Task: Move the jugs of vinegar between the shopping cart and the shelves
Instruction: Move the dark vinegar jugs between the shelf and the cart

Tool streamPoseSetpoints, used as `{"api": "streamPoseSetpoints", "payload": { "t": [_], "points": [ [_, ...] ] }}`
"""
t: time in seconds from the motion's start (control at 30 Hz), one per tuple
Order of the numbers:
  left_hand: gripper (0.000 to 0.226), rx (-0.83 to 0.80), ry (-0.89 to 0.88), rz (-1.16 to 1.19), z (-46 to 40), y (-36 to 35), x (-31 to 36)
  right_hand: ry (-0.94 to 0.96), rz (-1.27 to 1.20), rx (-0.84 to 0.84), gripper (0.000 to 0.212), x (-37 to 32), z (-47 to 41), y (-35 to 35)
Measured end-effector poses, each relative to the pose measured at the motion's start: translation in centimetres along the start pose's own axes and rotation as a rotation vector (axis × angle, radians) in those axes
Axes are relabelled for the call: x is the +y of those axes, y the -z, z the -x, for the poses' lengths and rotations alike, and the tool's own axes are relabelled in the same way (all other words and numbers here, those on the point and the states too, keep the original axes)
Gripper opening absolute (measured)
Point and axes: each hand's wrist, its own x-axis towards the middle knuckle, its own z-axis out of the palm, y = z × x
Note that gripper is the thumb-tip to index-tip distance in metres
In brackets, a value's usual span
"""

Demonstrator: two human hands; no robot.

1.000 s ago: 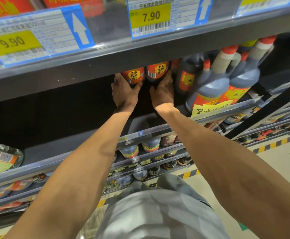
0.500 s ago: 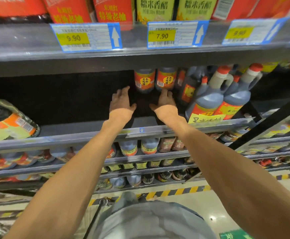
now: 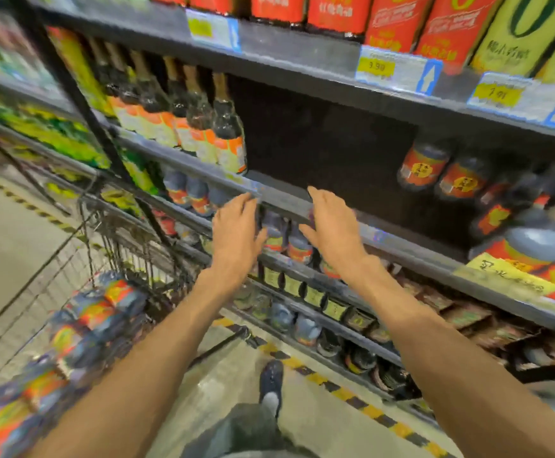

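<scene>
Fingers on both hands are loosely spread and hold nothing: the left hand [image 3: 236, 236] and the right hand [image 3: 330, 231] hang palms-down at the middle of the frame, just in front of the grey metal lip of the shelf [image 3: 401, 249], touching no bottle that I can make out.

Jugs of vinegar sit in two places. At the lower left, several lie piled in the wire shopping cart [image 3: 111, 233], a blurred heap of dark bodies with orange-red labels [image 3: 98, 312]. At the right edge, more stand on the shelf: dark, squat jugs [image 3: 530, 246] with rounded shoulders and pale necks, and behind them two smaller round bottles [image 3: 424, 165] with red labels. Between those and a row of tall, slim-necked bottles [image 3: 226, 133] at the upper left, the shelf bay is a bare dark gap.

These jugs look like smooth, rigid plastic filled with liquid, so I'd judge each one heavy for its size, bottom-weighted and inclined to slosh. The glossy wall and slick label look poor for grip. The neck, or a moulded handle if there is one (too blurred to tell), seems the safer hold, with the other palm under the base. Plastic should survive a knock, though the cap end might leak.
</scene>
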Motion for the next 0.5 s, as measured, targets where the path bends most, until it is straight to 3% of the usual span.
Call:
{"api": "streamPoseSetpoints", "payload": {
  "t": [0.27, 0.5],
  "points": [
    [0.061, 0.116, 0.358, -0.022, 11.5, 5.6, -13.7, 0.392, -0.025, -0.07, 0.08, -17.6, -1.0, -4.3],
    [0.063, 0.101, 0.723, 0.056, 19.4, 7.5, -27.1, 0.643, -0.081, -0.204, 0.078, -33.2, -1.7, -10.7]
  ]
}}
